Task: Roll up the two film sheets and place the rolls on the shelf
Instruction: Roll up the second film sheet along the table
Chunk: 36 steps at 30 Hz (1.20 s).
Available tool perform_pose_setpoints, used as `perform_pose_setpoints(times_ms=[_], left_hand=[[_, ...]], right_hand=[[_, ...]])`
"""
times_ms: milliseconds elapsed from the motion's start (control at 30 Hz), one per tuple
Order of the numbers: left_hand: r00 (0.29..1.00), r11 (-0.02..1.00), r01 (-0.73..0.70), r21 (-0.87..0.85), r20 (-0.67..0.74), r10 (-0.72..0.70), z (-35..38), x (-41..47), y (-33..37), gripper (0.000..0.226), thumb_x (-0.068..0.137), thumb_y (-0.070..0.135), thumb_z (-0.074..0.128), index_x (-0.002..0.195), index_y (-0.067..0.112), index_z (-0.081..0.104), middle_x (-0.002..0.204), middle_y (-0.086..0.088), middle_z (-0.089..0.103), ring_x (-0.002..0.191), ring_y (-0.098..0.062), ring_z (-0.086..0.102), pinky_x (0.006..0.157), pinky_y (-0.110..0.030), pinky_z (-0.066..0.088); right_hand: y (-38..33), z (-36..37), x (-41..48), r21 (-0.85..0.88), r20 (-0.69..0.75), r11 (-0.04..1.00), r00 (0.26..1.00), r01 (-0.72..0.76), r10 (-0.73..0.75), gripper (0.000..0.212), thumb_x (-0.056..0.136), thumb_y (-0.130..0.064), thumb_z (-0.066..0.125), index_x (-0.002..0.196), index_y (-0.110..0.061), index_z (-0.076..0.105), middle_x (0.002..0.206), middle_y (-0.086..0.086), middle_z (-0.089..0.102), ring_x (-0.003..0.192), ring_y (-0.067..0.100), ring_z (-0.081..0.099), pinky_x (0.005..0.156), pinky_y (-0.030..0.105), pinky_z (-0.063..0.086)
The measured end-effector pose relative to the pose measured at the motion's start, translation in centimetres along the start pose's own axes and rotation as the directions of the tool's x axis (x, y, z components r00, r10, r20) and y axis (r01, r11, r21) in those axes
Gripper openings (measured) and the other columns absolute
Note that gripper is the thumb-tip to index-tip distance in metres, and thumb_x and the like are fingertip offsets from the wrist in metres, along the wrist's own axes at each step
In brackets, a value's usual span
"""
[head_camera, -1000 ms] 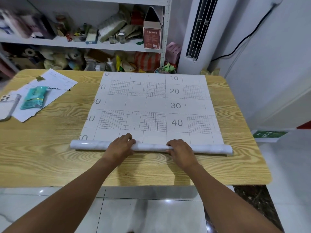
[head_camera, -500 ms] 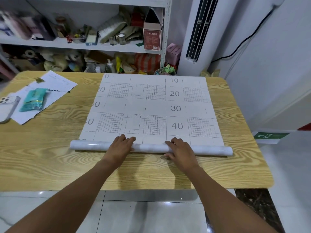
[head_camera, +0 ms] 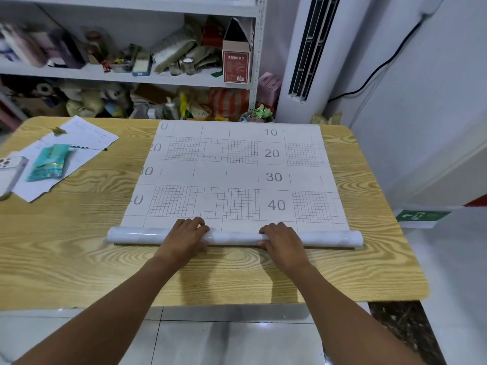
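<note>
Film sheet [head_camera: 237,175] lies flat on the wooden table [head_camera: 79,259], grid side up, numbers 10 to 40 showing. Its near end is wound into a glossy white roll [head_camera: 234,237] lying crosswise near the table's front edge. Left hand [head_camera: 184,238] grasps the roll left of middle, fingers curled over the top. Right hand [head_camera: 283,241] grasps it right of middle in the same way, thumb on the near side.

White shelf [head_camera: 131,77] behind the table is packed with clutter. Middle board: red-brown carton [head_camera: 235,64] upright at the right end, top flap open, contents hidden; two small glass jars [head_camera: 181,67] beside it, contents unclear. Lower tier: plush toys [head_camera: 87,101], orange-striped bag [head_camera: 229,101]. Pink box [head_camera: 268,88] sits just right of the shelf post. Small round tub [head_camera: 257,114] past the table's far edge holds green crumpled wrappers.

Table's left side: paper sheets [head_camera: 73,151] with a teal packet [head_camera: 50,162] and pen [head_camera: 89,148] on top, phone [head_camera: 10,172] at the edge.
</note>
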<state>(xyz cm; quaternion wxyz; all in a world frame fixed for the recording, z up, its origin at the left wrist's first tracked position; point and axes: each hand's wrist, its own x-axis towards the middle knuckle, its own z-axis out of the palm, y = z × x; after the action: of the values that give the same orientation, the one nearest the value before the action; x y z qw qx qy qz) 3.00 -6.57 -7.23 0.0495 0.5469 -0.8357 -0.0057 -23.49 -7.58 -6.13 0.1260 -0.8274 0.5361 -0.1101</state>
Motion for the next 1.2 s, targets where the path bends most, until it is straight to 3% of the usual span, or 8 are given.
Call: perform_pose_setpoints(times_ms=[167, 233, 367, 533, 733, 867, 1000, 1200], left_hand=[[1.000, 1.000, -0.017, 0.000, -0.024, 0.017, 0.49, 0.10, -0.27, 0.051, 0.044, 0.023, 0.091, 0.088, 0.013, 0.066, 0.077, -0.001, 0.063, 0.062, -0.020, 0.060, 0.074, -0.028, 0.039], [0.998, 1.000, -0.010, -0.006, -0.057, 0.009, 0.43, 0.06, -0.22, 0.053, 0.048, 0.023, 0.090, 0.094, 0.011, 0.066, 0.077, 0.000, 0.065, 0.064, -0.019, 0.062, 0.069, -0.034, 0.049], [0.995, 1.000, -0.007, -0.016, -0.095, 0.005, 0.19, 0.02, -0.16, 0.050, 0.053, 0.016, 0.088, 0.096, 0.014, 0.062, 0.073, 0.003, 0.065, 0.068, -0.022, 0.060, 0.065, -0.036, 0.050], [0.999, 0.999, 0.017, -0.032, -0.045, -0.019, 0.35, -0.34, -0.17, 0.064, 0.051, -0.003, 0.078, 0.102, 0.023, 0.050, 0.069, 0.006, 0.061, 0.067, -0.020, 0.055, 0.056, -0.028, 0.040], [1.000, 0.997, 0.024, -0.071, -0.017, -0.025, 0.34, -0.33, -0.26, 0.059, 0.057, -0.002, 0.077, 0.099, 0.027, 0.048, 0.068, 0.008, 0.060, 0.068, -0.018, 0.053, 0.057, -0.025, 0.035], [0.999, 0.994, -0.029, -0.101, -0.037, 0.025, 0.46, -0.38, -0.22, 0.051, 0.057, 0.009, 0.083, 0.100, 0.020, 0.057, 0.084, 0.001, 0.065, 0.072, -0.021, 0.059, 0.056, -0.028, 0.046], [0.999, 0.996, -0.026, -0.086, -0.046, 0.022, 0.32, -0.26, 0.20, 0.054, 0.048, 0.021, 0.089, 0.096, 0.013, 0.064, 0.090, -0.008, 0.061, 0.072, -0.024, 0.059, 0.056, -0.030, 0.049], [0.997, 0.997, -0.047, -0.057, -0.065, 0.043, 0.79, 0.35, -0.01, 0.049, 0.052, 0.015, 0.088, 0.095, 0.013, 0.064, 0.077, -0.002, 0.058, 0.066, -0.020, 0.052, 0.054, -0.025, 0.042]], right_hand=[[0.22, 0.38, 0.34, -0.123, -0.010, 0.992, 1.000, 0.028, -0.030, 0.014, 0.076, -0.022, 0.073, 0.087, -0.015, 0.067, 0.090, 0.001, 0.064, 0.083, 0.025, 0.059, 0.074, 0.039, 0.049], [0.33, 0.43, 0.55, -0.148, -0.018, 0.989, 0.999, 0.032, -0.035, 0.014, 0.081, -0.021, 0.067, 0.094, -0.015, 0.067, 0.097, 0.002, 0.062, 0.088, 0.026, 0.057, 0.076, 0.038, 0.047], [0.51, 0.65, 0.71, -0.132, 0.039, 0.991, 0.999, 0.030, -0.026, 0.028, 0.095, -0.030, 0.048, 0.113, -0.013, 0.060, 0.112, 0.003, 0.056, 0.101, 0.025, 0.050, 0.085, 0.036, 0.039], [0.64, 0.57, 0.51, 0.041, 0.077, 0.999, 0.997, -0.004, 0.001, 0.051, 0.084, -0.043, 0.063, 0.126, -0.018, 0.048, 0.119, -0.002, 0.053, 0.105, 0.019, 0.048, 0.086, 0.035, 0.039], [0.58, 0.61, 0.62, 0.029, 0.065, 0.999, 0.998, -0.021, 0.019, 0.034, 0.086, -0.037, 0.062, 0.110, -0.014, 0.059, 0.111, 0.000, 0.055, 0.098, 0.020, 0.052, 0.082, 0.033, 0.038], [0.53, 0.61, 0.47, -0.040, 0.042, 0.999, 0.999, -0.003, 0.004, 0.030, 0.088, -0.036, 0.060, 0.107, -0.014, 0.064, 0.108, 0.003, 0.057, 0.098, 0.024, 0.051, 0.082, 0.037, 0.039], [0.45, 0.73, 0.44, -0.108, -0.002, 0.994, 1.000, -0.001, 0.001, 0.021, 0.080, -0.031, 0.070, 0.092, -0.014, 0.070, 0.096, 0.004, 0.061, 0.087, 0.027, 0.055, 0.071, 0.039, 0.046], [0.42, 0.42, 0.87, -0.113, 0.039, 0.993, 0.999, 0.034, -0.030, 0.024, 0.089, -0.017, 0.053, 0.109, -0.010, 0.065, 0.104, 0.008, 0.061, 0.100, 0.028, 0.054, 0.084, 0.037, 0.040]])
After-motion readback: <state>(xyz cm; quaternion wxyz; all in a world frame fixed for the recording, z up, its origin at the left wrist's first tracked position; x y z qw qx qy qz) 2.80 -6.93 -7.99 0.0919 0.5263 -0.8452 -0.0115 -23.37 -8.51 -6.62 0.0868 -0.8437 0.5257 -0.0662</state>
